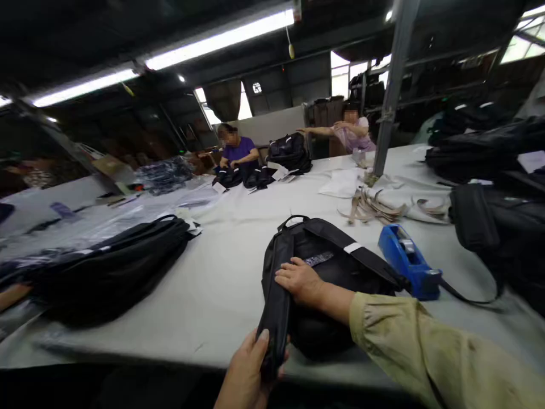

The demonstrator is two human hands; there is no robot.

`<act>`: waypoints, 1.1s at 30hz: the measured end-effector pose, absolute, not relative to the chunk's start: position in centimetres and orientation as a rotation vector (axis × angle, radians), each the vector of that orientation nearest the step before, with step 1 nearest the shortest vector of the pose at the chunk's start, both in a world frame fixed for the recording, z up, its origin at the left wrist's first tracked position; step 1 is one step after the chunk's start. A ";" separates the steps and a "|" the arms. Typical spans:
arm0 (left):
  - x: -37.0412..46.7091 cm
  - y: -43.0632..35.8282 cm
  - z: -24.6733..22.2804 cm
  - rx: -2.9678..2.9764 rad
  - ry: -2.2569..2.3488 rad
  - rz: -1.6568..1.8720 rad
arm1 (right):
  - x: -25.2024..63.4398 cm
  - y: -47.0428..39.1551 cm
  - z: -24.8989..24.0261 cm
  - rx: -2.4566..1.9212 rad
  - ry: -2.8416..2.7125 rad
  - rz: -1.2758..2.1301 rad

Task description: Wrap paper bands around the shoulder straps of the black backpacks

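Note:
A black backpack (pixel 340 267) lies on the white-covered table in front of me, its straps facing up and its top loop pointing away. My left hand (pixel 249 369) grips the lower end of the near shoulder strap (pixel 279 301), thumb on top and fingers beneath, at the table's front edge. Higher up on that same strap rests my right hand (pixel 300 281), its fingers bent across the padding; its thumb is hidden. The other strap, with a white band on it, runs right towards a blue tape dispenser (pixel 411 264), which stands close beside the backpack.
A pile of black bags (pixel 123 267) lies at left, with a person's hand (pixel 15 295) at its edge. More black bags (pixel 502 227) are heaped at right. Beige strips (pixel 374 207) lie near a metal post (pixel 394 85). Two people work across the table by other backpacks (pixel 289 152).

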State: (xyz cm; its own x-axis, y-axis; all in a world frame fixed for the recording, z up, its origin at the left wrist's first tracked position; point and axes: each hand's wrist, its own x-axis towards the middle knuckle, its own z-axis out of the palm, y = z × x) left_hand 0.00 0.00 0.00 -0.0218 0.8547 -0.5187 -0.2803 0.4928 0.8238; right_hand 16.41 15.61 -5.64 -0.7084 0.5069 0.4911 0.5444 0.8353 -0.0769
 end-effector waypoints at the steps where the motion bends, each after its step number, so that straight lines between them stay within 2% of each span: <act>1: -0.4 0.6 0.5 0.586 1.247 0.930 | 16.5 15.6 -5.8 -0.796 -2.498 -0.085; 9: 0.0 9.5 3.1 0.501 1.142 0.726 | 16.8 15.7 -5.0 -0.893 -2.385 -0.031; 13: 1.4 11.4 1.3 0.566 1.225 0.670 | 17.6 15.3 -4.5 -0.907 -2.424 -0.022; 18: 0.9 10.1 -1.9 0.572 1.193 0.724 | 20.1 12.0 -4.3 -0.993 -2.443 0.111; 23: 0.3 9.1 -3.9 0.507 1.203 0.719 | 24.9 5.7 -7.0 -1.144 -2.560 0.373; 28: 1.0 9.1 -4.9 0.471 1.197 0.746 | 27.1 2.7 -9.1 -1.352 -2.595 0.205; 33: 0.7 10.9 -1.5 0.487 1.173 0.716 | 28.1 3.3 -7.3 -1.345 -2.634 0.114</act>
State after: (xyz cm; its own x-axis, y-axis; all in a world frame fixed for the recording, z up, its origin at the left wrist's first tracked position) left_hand 0.67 10.93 -1.47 0.2116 0.7264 -0.6539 -0.2496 0.6870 0.6824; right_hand 28.11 3.31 -7.28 -0.5739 0.8091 0.1263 0.7952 0.5875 -0.1503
